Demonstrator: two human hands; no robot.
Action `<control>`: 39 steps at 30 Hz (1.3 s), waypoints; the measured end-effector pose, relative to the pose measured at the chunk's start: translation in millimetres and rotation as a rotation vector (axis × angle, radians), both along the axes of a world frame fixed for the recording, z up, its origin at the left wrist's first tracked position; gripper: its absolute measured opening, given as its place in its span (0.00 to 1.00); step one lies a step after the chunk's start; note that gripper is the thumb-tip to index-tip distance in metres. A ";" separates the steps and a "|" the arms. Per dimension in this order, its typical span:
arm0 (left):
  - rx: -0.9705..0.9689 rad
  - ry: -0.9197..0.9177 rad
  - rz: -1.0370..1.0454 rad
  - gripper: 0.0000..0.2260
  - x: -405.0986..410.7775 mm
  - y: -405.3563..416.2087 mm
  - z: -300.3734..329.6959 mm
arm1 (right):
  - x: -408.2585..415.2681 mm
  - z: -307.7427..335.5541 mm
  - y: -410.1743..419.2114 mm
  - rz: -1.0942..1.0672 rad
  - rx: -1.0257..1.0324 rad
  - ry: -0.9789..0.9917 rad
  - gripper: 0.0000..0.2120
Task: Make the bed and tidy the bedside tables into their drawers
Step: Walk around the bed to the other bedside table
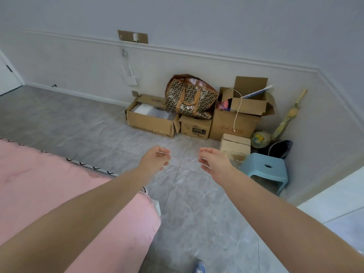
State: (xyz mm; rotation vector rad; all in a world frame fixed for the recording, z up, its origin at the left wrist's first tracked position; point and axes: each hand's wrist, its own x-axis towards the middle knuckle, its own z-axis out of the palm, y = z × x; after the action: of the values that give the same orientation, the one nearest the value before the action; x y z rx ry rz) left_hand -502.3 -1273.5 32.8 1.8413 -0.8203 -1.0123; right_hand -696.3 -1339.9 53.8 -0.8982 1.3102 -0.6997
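A pink quilt point(49, 186) covers the bed at the lower left, with a black-and-white patterned edge point(92, 167) showing along its far side. Both my arms reach forward over the grey tiled floor point(189, 203), past the bed's corner. My left hand point(154, 157) hangs with loosely curled fingers and holds nothing. My right hand point(212, 158) is likewise relaxed and empty, fingers slightly bent. Neither hand touches the quilt. No bedside table is in view.
Cardboard boxes point(151, 119) and a brown patterned bag point(190, 95) are piled against the far wall. A light blue plastic stool point(266, 170), a ball point(261, 139) and an umbrella point(289, 115) stand in the right corner. A white ledge point(334, 198) is at right. My shoe point(200, 266) is below.
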 end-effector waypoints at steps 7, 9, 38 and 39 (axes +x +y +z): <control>0.041 0.070 0.099 0.05 7.1 -76.4 -0.2 | 22.1 9.5 -103.7 0.182 -0.124 0.064 0.07; 0.057 0.090 0.117 0.04 12.7 -95.4 -3.0 | 31.5 7.2 -124.4 0.225 -0.144 0.092 0.07; 0.119 0.427 0.487 0.09 277.1 -428.5 -12.0 | 325.3 -19.5 -507.9 0.597 -0.362 0.317 0.15; 0.095 0.447 0.523 0.08 282.0 -439.9 -10.4 | 337.0 -19.5 -522.6 0.631 -0.379 0.312 0.13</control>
State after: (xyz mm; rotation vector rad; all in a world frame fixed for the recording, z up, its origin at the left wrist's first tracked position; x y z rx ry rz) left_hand -220.3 -1713.4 22.4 1.6815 -0.0176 -1.0634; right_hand -359.3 -1862.4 34.3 -1.6865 1.0759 -0.3130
